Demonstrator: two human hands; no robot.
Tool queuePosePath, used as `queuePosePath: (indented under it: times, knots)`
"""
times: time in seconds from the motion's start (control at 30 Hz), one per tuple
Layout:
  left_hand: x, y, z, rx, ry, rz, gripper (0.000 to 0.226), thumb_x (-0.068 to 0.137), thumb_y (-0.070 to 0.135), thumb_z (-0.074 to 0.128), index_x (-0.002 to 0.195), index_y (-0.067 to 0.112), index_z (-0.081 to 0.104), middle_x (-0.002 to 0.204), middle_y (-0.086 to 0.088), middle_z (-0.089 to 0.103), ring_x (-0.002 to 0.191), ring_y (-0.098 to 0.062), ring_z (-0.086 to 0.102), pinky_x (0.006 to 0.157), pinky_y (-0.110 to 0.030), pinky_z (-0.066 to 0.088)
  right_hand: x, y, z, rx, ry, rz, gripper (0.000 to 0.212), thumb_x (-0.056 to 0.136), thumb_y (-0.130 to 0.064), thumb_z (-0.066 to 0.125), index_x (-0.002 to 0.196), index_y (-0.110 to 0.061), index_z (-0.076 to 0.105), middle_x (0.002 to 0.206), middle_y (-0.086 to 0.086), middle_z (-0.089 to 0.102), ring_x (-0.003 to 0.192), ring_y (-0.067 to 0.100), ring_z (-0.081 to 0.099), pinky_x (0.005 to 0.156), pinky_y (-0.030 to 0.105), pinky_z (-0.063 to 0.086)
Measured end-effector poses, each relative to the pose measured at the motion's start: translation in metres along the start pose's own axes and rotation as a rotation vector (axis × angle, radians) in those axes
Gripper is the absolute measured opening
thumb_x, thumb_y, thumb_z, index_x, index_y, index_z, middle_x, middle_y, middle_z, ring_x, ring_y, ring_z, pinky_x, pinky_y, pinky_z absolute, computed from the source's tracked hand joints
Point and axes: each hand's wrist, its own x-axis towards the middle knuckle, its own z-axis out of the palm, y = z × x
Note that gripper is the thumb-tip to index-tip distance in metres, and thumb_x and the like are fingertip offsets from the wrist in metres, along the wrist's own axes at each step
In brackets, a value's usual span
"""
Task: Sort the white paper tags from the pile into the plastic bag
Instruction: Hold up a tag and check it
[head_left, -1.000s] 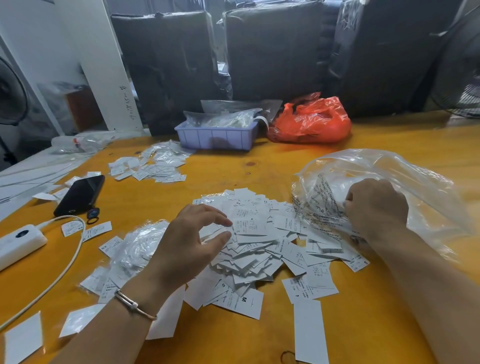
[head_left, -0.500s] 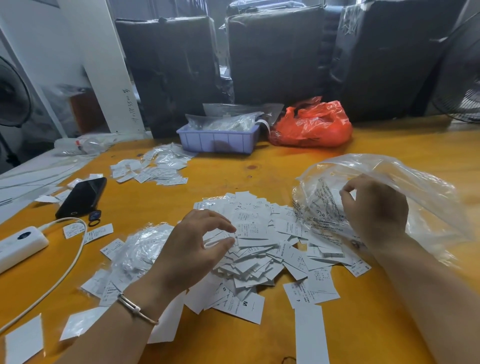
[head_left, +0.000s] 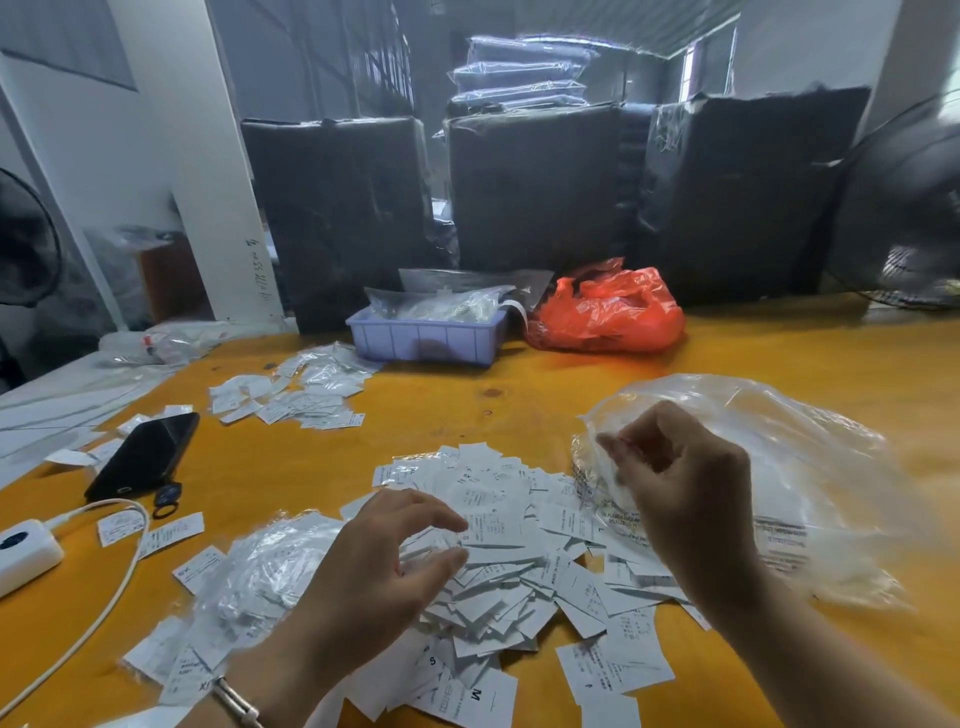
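A pile of white paper tags (head_left: 498, 551) lies in the middle of the yellow table (head_left: 519, 395). My left hand (head_left: 374, 577) hovers over the pile's left side, its fingers curved like a claw, the tips at the tags; no tag is clearly held. To the right lies a clear plastic bag (head_left: 769, 478) with printed text and a few tags inside. My right hand (head_left: 685, 493) is raised at the bag's mouth and pinches its edge with curled fingers.
A small clear packet of tags (head_left: 260, 577) lies left of the pile. More tags (head_left: 291, 400) sit farther back. A black phone (head_left: 143, 457), white power bank (head_left: 23, 556) and cable are at the left. A purple tray (head_left: 426, 338) and orange bag (head_left: 608, 317) stand behind.
My right hand has lifted off the table, raising the bag's mouth edge. My left hand has curled its fingers closer onto the pile. The camera has tilted up.
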Motion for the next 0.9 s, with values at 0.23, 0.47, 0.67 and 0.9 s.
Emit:
queuePosePath:
  times: [0.23,0.47,0.67,0.9]
  knots:
    - [0.002,0.006,0.001,-0.278,-0.038,-0.069,0.049,0.078,0.057,0.068,0.123,0.051,0.051,0.119,0.026,0.062,0.113,0.010,0.057,0.085,-0.015,0.053,-0.024,-0.023,0.022,0.708,-0.444,0.467,0.019,0.080,0.016,0.060,0.087,0.000,0.066,0.077,0.012,0.073,0.069,0.024,0.070,0.059,0.023,0.051]
    - [0.001,0.014,0.007,-0.522,-0.117,-0.087,0.058,0.081,0.026,0.079,0.133,0.036,0.054,0.112,0.003,0.071,0.108,-0.009,0.066,0.086,-0.024,0.055,-0.034,-0.028,0.032,0.879,-0.595,0.498,0.024,0.075,0.020,0.064,0.088,0.000,0.070,0.081,0.019,0.072,0.076,0.025,0.069,0.068,0.023,0.053]
    - [0.000,0.015,0.005,-0.528,-0.080,-0.117,0.026,0.078,0.009,0.078,0.097,0.026,0.076,0.075,-0.003,0.072,0.069,-0.012,0.066,0.064,-0.021,0.049,-0.038,-0.026,0.036,0.826,-0.496,0.464,0.026,0.073,0.010,0.075,0.090,-0.009,0.070,0.079,0.015,0.072,0.078,0.029,0.071,0.074,0.030,0.057]
    - [0.000,0.009,-0.006,-0.607,0.071,-0.241,0.017,0.080,0.001,0.076,0.076,0.017,0.078,0.067,-0.006,0.071,0.062,-0.012,0.064,0.061,-0.019,0.052,-0.026,-0.004,0.024,0.090,-0.316,0.153,0.027,0.081,0.001,0.070,0.098,-0.020,0.069,0.085,-0.007,0.072,0.079,0.003,0.066,0.072,0.026,0.056]
